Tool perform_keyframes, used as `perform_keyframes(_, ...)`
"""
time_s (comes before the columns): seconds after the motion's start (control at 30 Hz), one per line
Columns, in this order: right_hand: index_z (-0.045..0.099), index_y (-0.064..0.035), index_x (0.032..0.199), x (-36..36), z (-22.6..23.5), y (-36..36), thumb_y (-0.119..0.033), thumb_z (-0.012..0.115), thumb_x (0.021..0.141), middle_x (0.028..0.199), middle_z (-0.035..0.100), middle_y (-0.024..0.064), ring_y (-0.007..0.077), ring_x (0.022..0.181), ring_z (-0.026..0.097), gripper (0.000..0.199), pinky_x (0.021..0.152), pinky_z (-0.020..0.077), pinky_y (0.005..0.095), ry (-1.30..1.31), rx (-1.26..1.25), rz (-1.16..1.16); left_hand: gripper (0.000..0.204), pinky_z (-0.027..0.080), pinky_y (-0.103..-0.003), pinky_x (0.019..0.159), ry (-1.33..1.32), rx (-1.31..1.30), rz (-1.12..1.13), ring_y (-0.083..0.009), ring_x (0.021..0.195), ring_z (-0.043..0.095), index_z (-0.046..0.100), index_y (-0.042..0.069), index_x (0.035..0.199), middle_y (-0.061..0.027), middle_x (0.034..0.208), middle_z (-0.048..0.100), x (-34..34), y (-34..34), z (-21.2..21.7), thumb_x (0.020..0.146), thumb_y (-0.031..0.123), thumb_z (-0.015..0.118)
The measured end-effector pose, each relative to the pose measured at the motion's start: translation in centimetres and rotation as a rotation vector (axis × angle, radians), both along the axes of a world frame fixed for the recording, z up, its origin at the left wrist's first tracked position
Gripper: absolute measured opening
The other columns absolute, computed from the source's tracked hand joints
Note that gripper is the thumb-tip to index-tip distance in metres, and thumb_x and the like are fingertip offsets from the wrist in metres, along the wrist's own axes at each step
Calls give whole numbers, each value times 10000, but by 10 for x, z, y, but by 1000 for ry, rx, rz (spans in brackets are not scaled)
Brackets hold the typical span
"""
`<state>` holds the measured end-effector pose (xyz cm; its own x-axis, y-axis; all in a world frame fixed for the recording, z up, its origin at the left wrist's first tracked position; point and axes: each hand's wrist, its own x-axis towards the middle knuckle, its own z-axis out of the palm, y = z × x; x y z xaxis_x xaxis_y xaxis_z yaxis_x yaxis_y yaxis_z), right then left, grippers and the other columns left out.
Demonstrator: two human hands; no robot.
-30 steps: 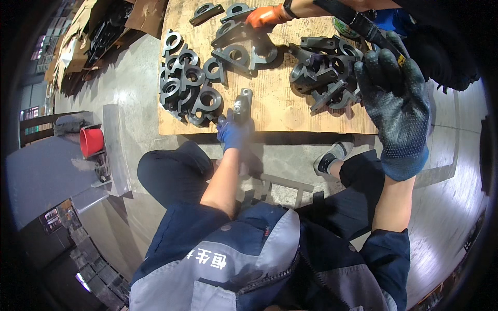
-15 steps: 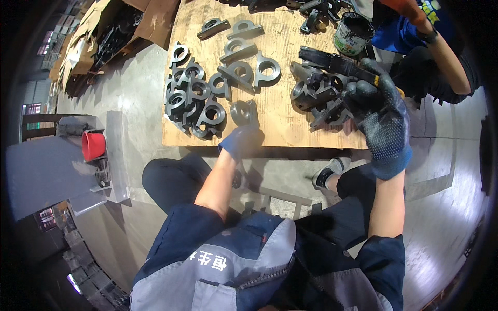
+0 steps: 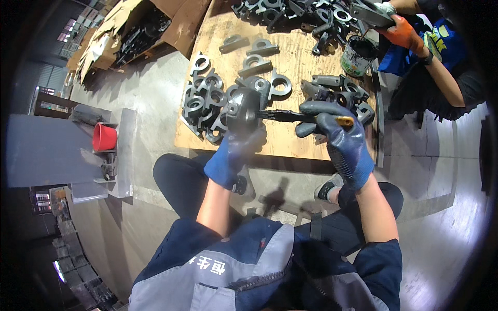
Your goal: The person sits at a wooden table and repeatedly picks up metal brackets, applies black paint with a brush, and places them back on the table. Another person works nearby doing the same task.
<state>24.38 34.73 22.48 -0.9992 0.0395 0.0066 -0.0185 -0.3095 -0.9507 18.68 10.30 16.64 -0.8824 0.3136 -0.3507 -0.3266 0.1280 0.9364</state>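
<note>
My left hand (image 3: 231, 155), in a blue glove, grips a grey metal bracket (image 3: 241, 108) over the wooden table (image 3: 207, 149); motion blurs the bracket and the fingertips. My right hand (image 3: 345, 142), gloved in blue with a dark coated palm, is closed round a paintbrush (image 3: 290, 116). Its black bristles point left and reach the bracket's right side; whether they press on it I cannot tell. The yellow handle end (image 3: 343, 121) shows past my fingers. Grey ring brackets (image 3: 194, 103) are heaped left of my left hand, and dark ones (image 3: 358, 90) lie beyond my right.
A paint-smeared can (image 3: 353, 66) stands at the table's right side. Beyond it a co-worker's orange-gloved hand (image 3: 403, 35) holds a metal part (image 3: 371, 14). Many black brackets (image 3: 280, 15) cover the far end. A cardboard box (image 3: 176, 23) and a red bucket (image 3: 105, 138) are left of the table.
My left hand has lifted a bracket off the table. My right hand has brought the brush down and left to it. The view has shifted, showing more of the far end.
</note>
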Motion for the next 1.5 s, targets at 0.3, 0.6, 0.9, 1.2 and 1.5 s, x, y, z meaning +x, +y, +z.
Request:
perform_keyframes(0.3,634,11,1161,12,11,-2,-200,589,940,1063,685,97,169,886,677,309,897,483,310,119,5,-3,287,440,-253,617,59,79,-26,-105,712,553,612,56,1108,-11,855,606,12,12,52,849,110,722)
perform_keyframes(0.6,641,8,1127,20,24,0,-170,555,951,1072,693,109,160,839,685,264,850,502,295,82,-53,137,350,460,-253,631,185,18,-4,-102,730,573,609,43,1157,-28,895,641,22,14,58,829,85,721)
perform_keyframes(0.9,570,21,1234,24,8,-3,-242,588,942,1159,646,142,225,980,677,393,972,505,361,254,-163,107,288,454,-239,605,402,-129,-30,-97,706,578,616,58,1121,-29,873,651,13,18,44,848,113,693)
perform_keyframes(1.2,523,23,1297,19,-5,-19,-291,543,975,1179,634,187,262,1090,635,450,1038,463,396,-167,-837,117,191,404,-255,546,282,74,43,-92,622,518,624,69,1007,3,764,590,8,23,42,865,171,702)
perform_keyframes(1.5,507,-8,1320,23,-11,-25,-251,456,1013,1199,629,143,187,1118,616,394,1033,460,331,-149,-666,115,202,384,-243,528,271,-66,111,-97,599,518,619,66,999,-3,716,583,5,24,40,882,220,677)
